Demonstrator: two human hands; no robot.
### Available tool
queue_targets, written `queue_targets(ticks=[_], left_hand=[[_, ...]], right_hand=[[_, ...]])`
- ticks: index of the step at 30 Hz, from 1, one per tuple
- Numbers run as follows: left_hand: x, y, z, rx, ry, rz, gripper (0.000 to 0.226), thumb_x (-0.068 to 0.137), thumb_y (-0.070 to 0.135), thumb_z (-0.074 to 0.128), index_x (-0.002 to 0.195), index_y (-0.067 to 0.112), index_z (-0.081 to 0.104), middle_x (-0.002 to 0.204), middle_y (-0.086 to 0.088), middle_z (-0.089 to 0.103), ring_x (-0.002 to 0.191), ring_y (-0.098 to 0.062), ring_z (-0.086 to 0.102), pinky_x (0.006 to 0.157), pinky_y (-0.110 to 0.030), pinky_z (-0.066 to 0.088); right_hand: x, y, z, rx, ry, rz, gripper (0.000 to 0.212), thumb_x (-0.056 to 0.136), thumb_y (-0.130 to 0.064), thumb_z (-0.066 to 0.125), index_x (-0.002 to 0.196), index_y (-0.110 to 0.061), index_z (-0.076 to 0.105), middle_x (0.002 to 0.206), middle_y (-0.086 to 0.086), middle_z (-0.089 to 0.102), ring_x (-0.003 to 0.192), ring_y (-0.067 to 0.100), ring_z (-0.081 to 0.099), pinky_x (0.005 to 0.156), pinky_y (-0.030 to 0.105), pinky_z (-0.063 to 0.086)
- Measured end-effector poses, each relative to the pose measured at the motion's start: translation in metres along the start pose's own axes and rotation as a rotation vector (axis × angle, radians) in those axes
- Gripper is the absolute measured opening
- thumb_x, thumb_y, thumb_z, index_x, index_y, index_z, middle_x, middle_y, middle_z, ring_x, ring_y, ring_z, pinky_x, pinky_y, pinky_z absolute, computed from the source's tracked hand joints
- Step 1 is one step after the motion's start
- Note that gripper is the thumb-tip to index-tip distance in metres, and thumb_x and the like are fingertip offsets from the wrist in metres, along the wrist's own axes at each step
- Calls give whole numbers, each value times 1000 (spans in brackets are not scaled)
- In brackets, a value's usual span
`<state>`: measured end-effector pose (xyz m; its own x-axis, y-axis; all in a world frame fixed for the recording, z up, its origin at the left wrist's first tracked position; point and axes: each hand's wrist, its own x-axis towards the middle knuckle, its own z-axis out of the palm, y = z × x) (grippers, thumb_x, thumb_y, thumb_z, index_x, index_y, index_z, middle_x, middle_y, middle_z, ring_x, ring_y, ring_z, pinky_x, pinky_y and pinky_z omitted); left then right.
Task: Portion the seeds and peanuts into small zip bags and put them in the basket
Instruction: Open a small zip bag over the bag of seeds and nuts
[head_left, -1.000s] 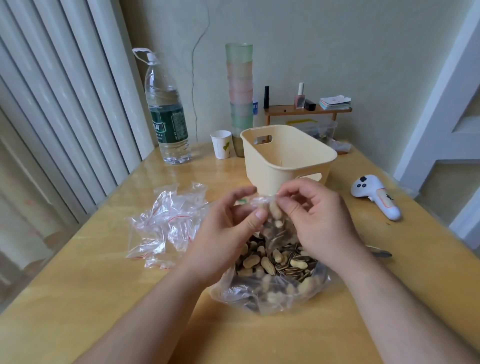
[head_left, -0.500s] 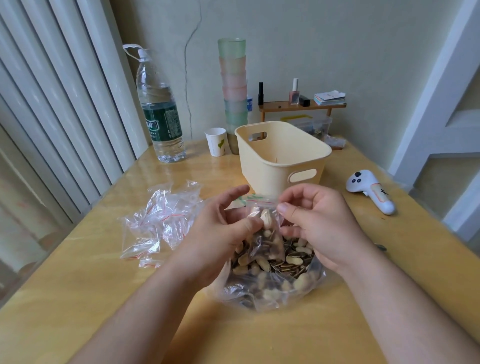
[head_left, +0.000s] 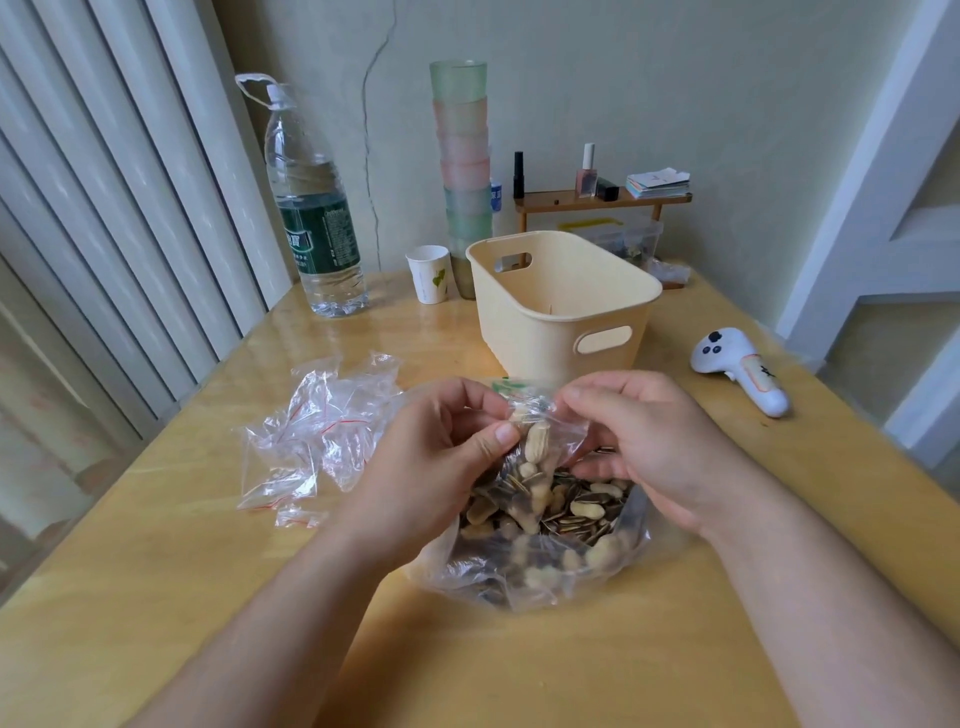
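- I see my left hand (head_left: 436, 457) and right hand (head_left: 639, 441) pinching the top of a small zip bag (head_left: 530, 457) of peanuts and seeds, fingers curled.
- It hangs over the big open bag (head_left: 545, 545) on the table (head_left: 156, 597).
- The basket (head_left: 561, 306) stands just behind.

Worktop (head_left: 156, 597): pale wood, glossy, smooth, sheen strongest toward 12 o'clock. Basket (head_left: 524, 332): matt cream plastic; small zip bags (head_left: 322, 441) at 9 o'clock and big bag (head_left: 524, 577) of nuts: thin clear crinkled plastic film. Water bottle (head_left: 311, 208): clear glossy plastic; cup (head_left: 428, 273): white paper.
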<state>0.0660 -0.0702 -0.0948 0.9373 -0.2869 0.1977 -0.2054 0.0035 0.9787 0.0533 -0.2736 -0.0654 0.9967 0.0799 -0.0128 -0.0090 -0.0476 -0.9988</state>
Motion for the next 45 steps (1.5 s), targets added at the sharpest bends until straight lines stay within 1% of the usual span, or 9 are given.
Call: queue_targets(ticks=[3,10,16,19,24,28,34,38,45], left_hand=[[-2,0,3,-14,8,14,14,91,26,70,101,16,69,90,-23,73,82,-29,64,80,-58,52],[-5,1,8,57,-35,92,11,93,27,75,98,21,67,82,-11,75,73,-23,63,71,-44,49],[-4,1,6,-9,-10,30,28,93,16,76,119,19,66,95,-14,80,82,-27,71,78,-55,58],[-1,4,-2,-44,60,20,32,96,0,69,123,18,67,84,-7,77,71,-17,64,68,-32,54],[4,3,-15,-116,174,65,43,101,-3,62,122,32,74,93,-12,75,83,-25,67,78,-42,58],[2,2,-6,-37,178,108,24,100,-4,63,100,17,74,90,-3,68,67,-14,59,62,-27,48],[-3,1,8,-27,150,177,9,101,1,66,95,7,65,84,-5,62,69,-24,56,64,-43,42],[-6,4,8,-29,117,206,7,100,-1,64,98,6,64,82,-3,69,71,-20,63,67,-39,48],[-9,7,9,-6,98,238,29,95,22,71,123,31,70,100,-15,71,97,-42,68,93,-66,54]], right_hand=[[0,4,-2,-137,-35,-15,15,94,-16,73,85,-24,82,86,-4,78,81,12,73,71,31,58],[-1,5,-4,-100,-59,-59,18,75,-37,86,90,-28,82,91,3,80,87,19,76,79,38,61],[2,7,1,-59,40,-114,6,90,-17,77,86,-18,81,85,10,77,77,20,70,77,42,61],[9,8,-11,36,165,-85,10,93,-16,74,86,-20,81,81,1,75,74,14,65,70,34,53],[11,22,-21,-578,93,-123,14,89,-35,78,102,-39,80,89,-21,72,76,-8,59,74,22,44],[12,15,-15,-273,170,-228,13,95,-37,71,105,-41,78,96,-14,75,84,-4,63,80,24,48],[2,16,4,-82,-105,-291,24,94,-16,77,109,-35,77,100,5,72,86,25,70,82,37,62],[2,17,6,-173,-8,-330,19,93,-12,78,94,-31,79,83,-7,72,77,13,64,74,33,56],[-1,11,10,-422,123,-558,25,99,-8,68,89,-31,72,95,-14,66,97,11,64,84,17,47]])
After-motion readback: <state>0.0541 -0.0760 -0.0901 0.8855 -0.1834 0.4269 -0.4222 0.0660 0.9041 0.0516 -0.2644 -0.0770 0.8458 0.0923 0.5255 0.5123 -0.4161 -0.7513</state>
